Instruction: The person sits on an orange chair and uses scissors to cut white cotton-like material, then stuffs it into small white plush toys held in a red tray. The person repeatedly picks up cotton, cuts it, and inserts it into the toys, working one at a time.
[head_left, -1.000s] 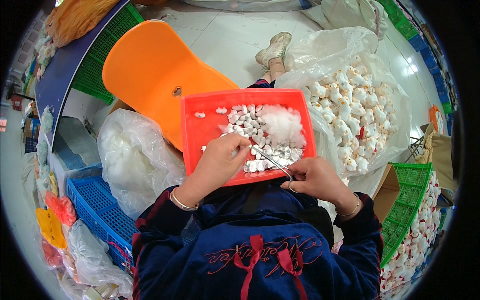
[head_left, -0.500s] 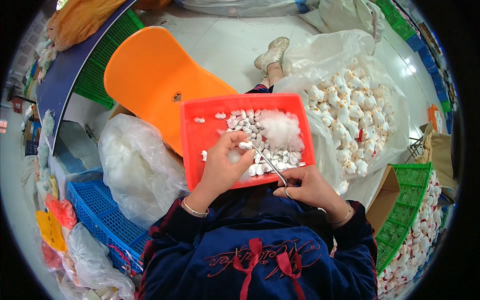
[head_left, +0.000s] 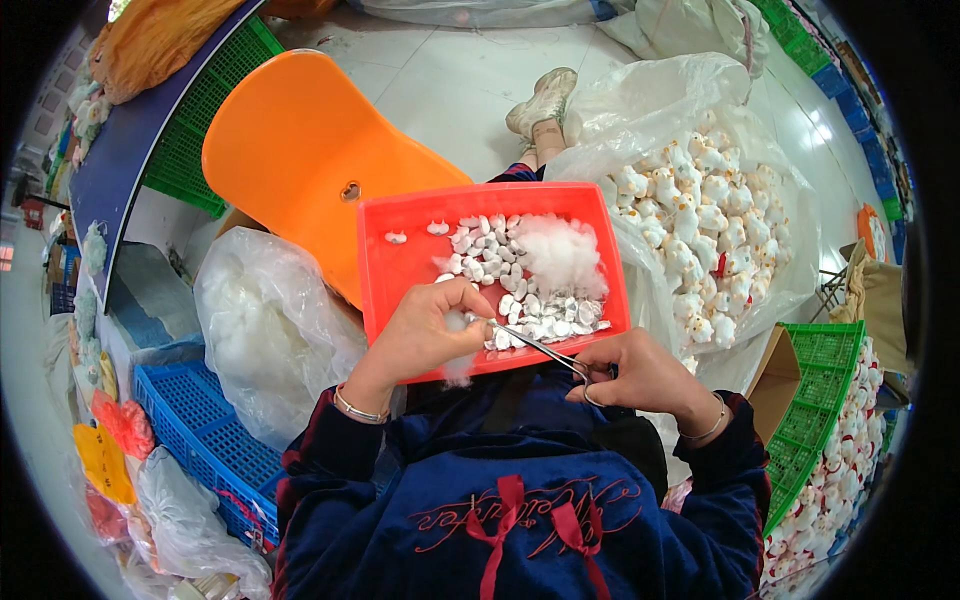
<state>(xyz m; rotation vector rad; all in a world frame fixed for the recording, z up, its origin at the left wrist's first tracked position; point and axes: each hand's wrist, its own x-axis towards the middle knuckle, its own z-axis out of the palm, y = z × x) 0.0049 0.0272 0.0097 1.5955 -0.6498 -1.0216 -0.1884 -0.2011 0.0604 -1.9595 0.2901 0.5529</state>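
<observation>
My left hand is closed in a pinch over the near part of a red plastic tray. A tuft of white stuffing shows below its fingers and inside their curl; anything small at the fingertips is hidden. My right hand, at the tray's near right corner, grips the finger loops of metal forceps. Their tip meets the left fingertips. In the tray lie several small white stuffed pieces, flatter white and silvery pieces, and a fluffy heap of stuffing.
An orange chair stands beyond the tray. A clear bag of stuffing sits at left above a blue crate. At right are a plastic bag of small white plush pieces, a cardboard box and a green crate.
Both hands have shifted toward me, the right one also slightly rightward. The small white piece seen at the forceps tip is now covered by my left fingers. Stuffing now hangs below the left hand.
</observation>
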